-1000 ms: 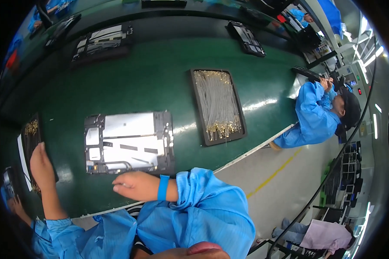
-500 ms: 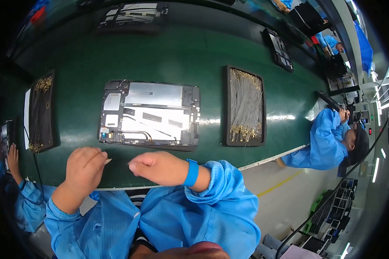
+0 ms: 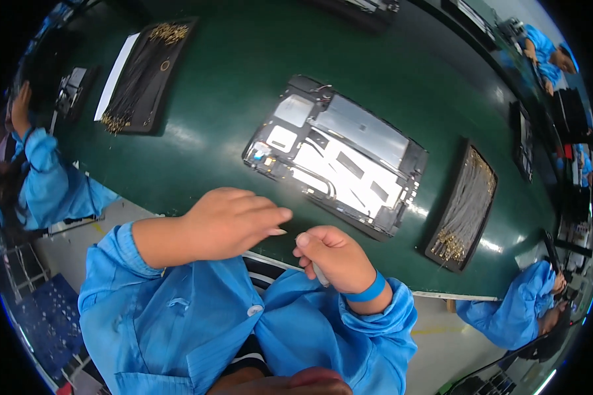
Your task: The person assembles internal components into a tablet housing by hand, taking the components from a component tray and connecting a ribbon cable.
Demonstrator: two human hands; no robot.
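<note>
My right hand [image 3: 336, 259] is curled closed near the table's front edge. A small pale grey end of something [image 3: 320, 274] shows under its fingers; its kind is hidden. A blue band [image 3: 367, 288] circles that wrist. My left hand [image 3: 234, 224] reaches in from the left, fingers stretched forward, thumb tip a little apart, nothing visible in it. Just beyond both hands lies an opened tablet [image 3: 349, 161], its inside facing up, with silver and white panels, black strips and thin cables. Neither hand touches it.
On the green table [image 3: 224, 85], a dark tray of black cables with gold ends [image 3: 145, 76] lies far left. Another tray of grey cables [image 3: 468, 204] lies right. Co-workers in blue sit left [image 3: 53, 178] and right [image 3: 514, 306]. Another device [image 3: 524, 141] lies at the far right.
The view has turned, so the tablet and trays appear tilted. My left hand has stretched out toward the right hand. A pale grey thing now shows under my right hand's fingers.
</note>
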